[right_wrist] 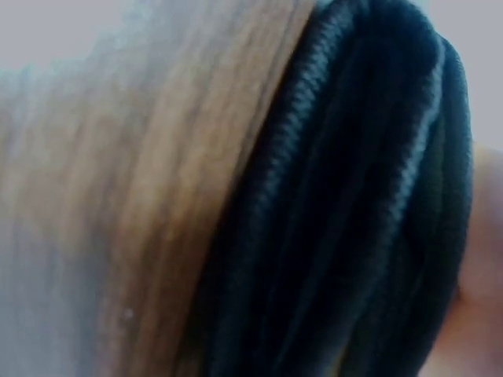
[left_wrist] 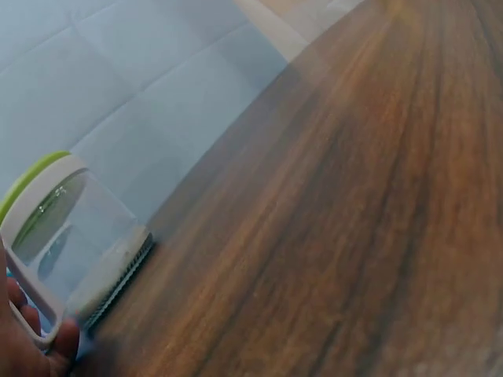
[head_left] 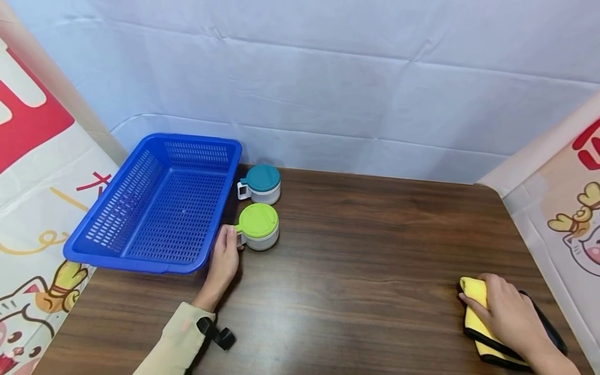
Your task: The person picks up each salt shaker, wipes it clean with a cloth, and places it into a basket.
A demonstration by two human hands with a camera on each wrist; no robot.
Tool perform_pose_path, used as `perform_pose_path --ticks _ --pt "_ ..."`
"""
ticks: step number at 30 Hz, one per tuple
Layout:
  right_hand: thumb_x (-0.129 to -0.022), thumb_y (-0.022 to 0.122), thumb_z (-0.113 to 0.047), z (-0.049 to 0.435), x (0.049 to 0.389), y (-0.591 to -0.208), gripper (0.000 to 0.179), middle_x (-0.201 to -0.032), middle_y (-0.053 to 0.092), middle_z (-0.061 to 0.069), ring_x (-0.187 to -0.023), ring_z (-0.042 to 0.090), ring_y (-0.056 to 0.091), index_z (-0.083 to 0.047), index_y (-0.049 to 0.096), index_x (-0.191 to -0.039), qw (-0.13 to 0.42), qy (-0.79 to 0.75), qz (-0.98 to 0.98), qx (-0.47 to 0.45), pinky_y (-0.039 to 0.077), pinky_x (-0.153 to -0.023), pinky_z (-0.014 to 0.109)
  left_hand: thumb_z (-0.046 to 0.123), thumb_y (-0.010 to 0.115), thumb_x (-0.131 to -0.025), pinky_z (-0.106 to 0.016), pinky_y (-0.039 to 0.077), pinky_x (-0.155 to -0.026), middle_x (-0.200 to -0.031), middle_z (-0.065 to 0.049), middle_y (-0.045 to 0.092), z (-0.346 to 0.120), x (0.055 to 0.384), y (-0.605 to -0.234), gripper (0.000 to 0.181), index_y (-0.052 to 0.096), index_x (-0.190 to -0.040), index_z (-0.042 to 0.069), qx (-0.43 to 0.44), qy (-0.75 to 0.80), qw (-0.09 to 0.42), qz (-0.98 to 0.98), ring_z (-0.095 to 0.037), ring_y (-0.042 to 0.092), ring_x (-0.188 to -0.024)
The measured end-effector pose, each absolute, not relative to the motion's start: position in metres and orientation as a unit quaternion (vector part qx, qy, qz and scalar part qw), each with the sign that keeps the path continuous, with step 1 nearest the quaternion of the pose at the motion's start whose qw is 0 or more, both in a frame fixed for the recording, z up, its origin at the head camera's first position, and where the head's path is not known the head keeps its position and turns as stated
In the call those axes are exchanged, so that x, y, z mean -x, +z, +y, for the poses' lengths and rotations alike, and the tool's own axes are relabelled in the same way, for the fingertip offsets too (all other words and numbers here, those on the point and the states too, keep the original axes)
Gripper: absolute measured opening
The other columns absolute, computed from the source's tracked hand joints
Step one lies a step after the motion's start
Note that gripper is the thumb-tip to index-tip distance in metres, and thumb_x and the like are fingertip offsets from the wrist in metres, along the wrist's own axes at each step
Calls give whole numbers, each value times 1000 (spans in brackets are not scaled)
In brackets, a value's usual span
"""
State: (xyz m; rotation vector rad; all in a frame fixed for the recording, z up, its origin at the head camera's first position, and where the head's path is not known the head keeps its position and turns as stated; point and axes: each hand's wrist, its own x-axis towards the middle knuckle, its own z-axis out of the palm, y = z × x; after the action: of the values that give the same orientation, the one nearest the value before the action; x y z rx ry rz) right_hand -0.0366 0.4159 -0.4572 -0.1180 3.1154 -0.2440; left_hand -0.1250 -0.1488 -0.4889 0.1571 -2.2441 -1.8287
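Jars (head_left: pixel 263 182), two, right of one basket (head_left: pixel 140 264): my left fingers (head_left: pixel 230 238) grip the green jar's (head_left: pixel 258 221) handle, my right fingers (head_left: pixel 497 286) one partly covered cloth (head_left: pixel 477 324).

Can see plain blue on the rectangular perforated plastic basket (head_left: pixel 140 264), then white handles on the round teal-lidded jar (head_left: pixel 262 183) and the round lime-green-lidded jar (head_left: pixel 259 227). Can notice also yellow with black edging on the folded soft cloth (head_left: pixel 477 302), dark streaks over brown on the wooden table (head_left: pixel 356 271), and red shapes with a cartoon cat on the white side sheet (head_left: pixel 23 205).
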Motion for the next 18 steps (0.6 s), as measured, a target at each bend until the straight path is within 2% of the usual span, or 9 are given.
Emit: perform_pose_path --ticks 6,18 --pt "-94 72 -38 415 37 -456 60 -81 58 19 -63 30 56 16 51 -111 15 -75 996 34 38 -46 41 17 30 -112 -24 44 -66 -78 -13 44 -149 127 -490 34 45 -95 -8 -39 -636 117 -762 -21 51 -69" --pt "-94 72 -39 415 35 -458 56 -75 55 13 -58 22 51 13 53 -106 8 -74 997 36 33 -45 35 15 24 -112 -21 37 -61 -74 -9 38 -150 129 -496 36 38 -88 -7 -18 -660 124 -741 -22 41 -65"
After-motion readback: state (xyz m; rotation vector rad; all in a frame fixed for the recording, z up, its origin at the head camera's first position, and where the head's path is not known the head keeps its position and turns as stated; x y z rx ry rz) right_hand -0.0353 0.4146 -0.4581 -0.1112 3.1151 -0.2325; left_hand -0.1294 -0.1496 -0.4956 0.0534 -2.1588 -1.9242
